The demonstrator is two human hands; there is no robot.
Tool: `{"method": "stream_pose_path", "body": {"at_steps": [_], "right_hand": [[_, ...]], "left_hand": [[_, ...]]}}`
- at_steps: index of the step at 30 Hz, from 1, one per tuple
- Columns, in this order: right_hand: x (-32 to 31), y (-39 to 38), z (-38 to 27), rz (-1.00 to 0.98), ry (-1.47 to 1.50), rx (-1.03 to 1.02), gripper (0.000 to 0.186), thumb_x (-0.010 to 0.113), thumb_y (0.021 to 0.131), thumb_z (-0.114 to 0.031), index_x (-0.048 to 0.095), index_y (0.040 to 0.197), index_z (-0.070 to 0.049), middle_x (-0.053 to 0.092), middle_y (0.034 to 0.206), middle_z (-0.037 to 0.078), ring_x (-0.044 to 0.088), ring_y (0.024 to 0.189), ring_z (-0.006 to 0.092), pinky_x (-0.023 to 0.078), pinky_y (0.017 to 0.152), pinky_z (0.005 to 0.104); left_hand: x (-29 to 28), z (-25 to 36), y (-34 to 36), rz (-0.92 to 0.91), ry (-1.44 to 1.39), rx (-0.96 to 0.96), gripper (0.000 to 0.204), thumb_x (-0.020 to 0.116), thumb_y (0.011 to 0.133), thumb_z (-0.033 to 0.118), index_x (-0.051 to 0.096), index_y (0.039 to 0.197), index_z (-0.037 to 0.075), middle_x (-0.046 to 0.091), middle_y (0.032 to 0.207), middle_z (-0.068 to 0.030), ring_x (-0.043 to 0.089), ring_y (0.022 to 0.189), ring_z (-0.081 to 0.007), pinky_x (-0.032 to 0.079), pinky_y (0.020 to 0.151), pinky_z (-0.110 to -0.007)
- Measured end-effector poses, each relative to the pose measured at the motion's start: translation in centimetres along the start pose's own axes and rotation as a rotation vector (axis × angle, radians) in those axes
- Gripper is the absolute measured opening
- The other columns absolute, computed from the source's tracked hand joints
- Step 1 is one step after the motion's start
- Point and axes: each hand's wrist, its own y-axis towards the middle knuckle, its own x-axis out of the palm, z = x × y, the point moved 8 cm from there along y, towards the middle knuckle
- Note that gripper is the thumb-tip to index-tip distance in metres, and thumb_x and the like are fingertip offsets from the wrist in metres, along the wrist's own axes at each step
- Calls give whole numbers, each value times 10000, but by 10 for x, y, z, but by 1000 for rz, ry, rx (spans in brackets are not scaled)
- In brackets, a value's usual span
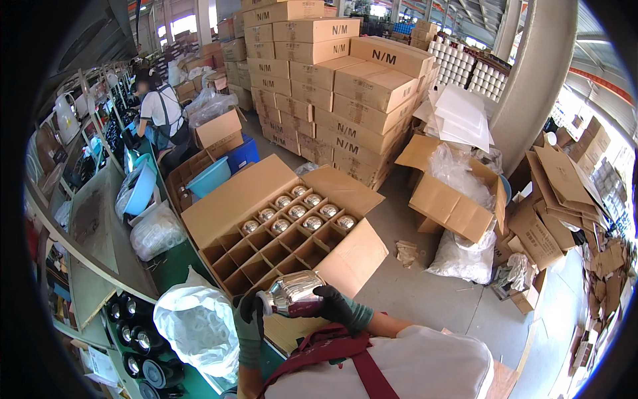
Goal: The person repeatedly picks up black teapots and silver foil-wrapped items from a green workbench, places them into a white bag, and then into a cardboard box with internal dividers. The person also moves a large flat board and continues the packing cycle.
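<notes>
Both hands wear grey-green gloves with dark fingers. Between them lies a shiny silvered glass flask liner [294, 291], tilted on its side in front of my chest. My left hand [250, 312] is closed about its narrow, pale-rimmed end, and my right hand [337, 308] grips the wide end. Just beyond the liner stands an open cardboard box [352, 261] split by cardboard dividers. Several similar silvery liners [296, 211] sit upright in its far cells, while the nearer cells hold none that I can see.
A white plastic bag [197, 326] bulges beside my left arm. Several dark cylindrical containers [143, 340] stand on the green bench. Stacked cartons [339, 86] rise ahead. To the right are an open carton [452, 199] of plastic wrap and a pillar [531, 86]. A co-worker [163, 110] sits far left.
</notes>
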Motion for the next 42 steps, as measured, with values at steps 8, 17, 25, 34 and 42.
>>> {"method": "stream_pose_path", "body": {"at_steps": [8, 17, 25, 34, 42], "right_hand": [[-4, -6, 7, -41, 127, 86, 650, 579, 892, -482, 432, 1397, -99, 566, 1302, 101, 578, 1146, 239, 487, 941, 401], [-42, 9, 24, 16, -245, -146, 720, 578, 872, -498, 390, 1426, -79, 503, 1376, 110, 505, 1237, 259, 390, 1053, 383], [12, -4, 3, -39, 392, 53, 723, 586, 853, -495, 394, 1425, -97, 510, 1364, 99, 516, 1221, 249, 400, 1059, 371], [23, -2, -11, -86, 462, 7, 713, 594, 854, -508, 408, 1416, -111, 524, 1347, 74, 536, 1185, 218, 416, 1042, 358], [14, 2, -7, 8, 482, 12, 619, 562, 885, -517, 480, 1366, -136, 591, 1266, 40, 583, 1095, 191, 478, 940, 345]], "left_hand": [[6, 4, -11, 174, -447, -295, 401, 610, 915, 135, 516, 1277, -12, 575, 1140, -148, 569, 1066, -262, 446, 956, -360], [27, 83, 4, 88, 105, 43, 562, 546, 891, 49, 393, 1426, -31, 392, 1474, -222, 347, 1374, -402, 250, 1135, -470], [47, 92, 25, 44, 101, 128, 420, 505, 901, 40, 562, 1316, 17, 508, 1396, -178, 412, 1329, -386, 288, 1110, -460], [58, 84, 28, 171, 13, 134, 588, 655, 797, 110, 497, 1355, 17, 480, 1396, -186, 373, 1342, -426, 272, 1120, -504], [64, 87, 36, 116, 128, 188, 531, 619, 823, 144, 514, 1322, -3, 503, 1370, -178, 414, 1283, -418, 276, 1098, -534]]}}
